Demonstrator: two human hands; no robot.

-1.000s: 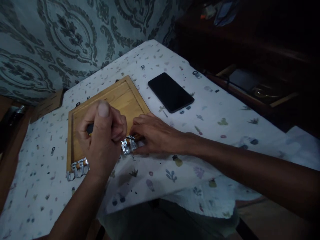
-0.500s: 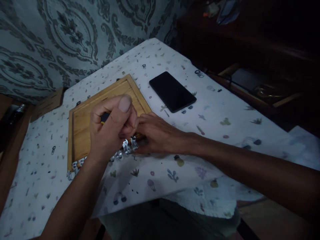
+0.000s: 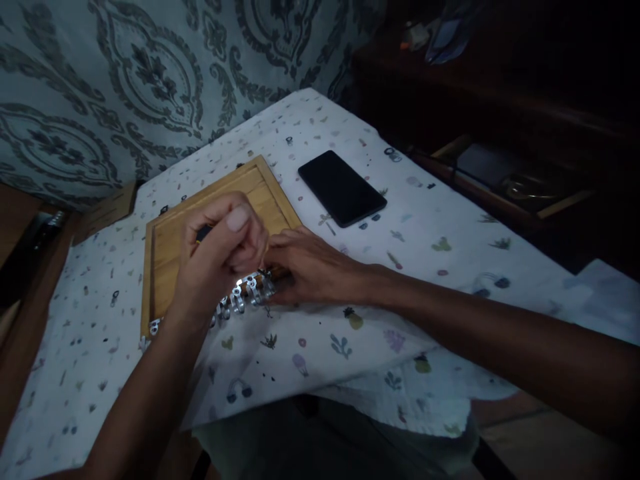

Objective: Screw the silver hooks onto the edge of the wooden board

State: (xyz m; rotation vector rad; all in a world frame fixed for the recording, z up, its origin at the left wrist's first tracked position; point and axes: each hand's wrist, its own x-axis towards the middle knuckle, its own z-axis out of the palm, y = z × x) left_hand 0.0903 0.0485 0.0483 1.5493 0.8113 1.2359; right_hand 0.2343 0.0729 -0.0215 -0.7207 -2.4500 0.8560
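A wooden board with a grooved border lies on the patterned tablecloth. Along its near edge runs a row of silver metal clips. Above the board, my left hand is closed round a dark tool with a bit of yellow, mostly hidden by the fingers. My right hand is at the board's near right corner, its fingers wrapped round the edge beside the last clips. The left fingertips are close to the right ones.
A black phone lies face up behind my right hand. The tablecloth hangs over the near edge. A cardboard piece rests at the far left, by a patterned curtain. Dark furniture stands at the right.
The view has shifted slightly. My left hand has moved a little left and down over the clips, still closed. My right hand keeps its hold on the board's corner.
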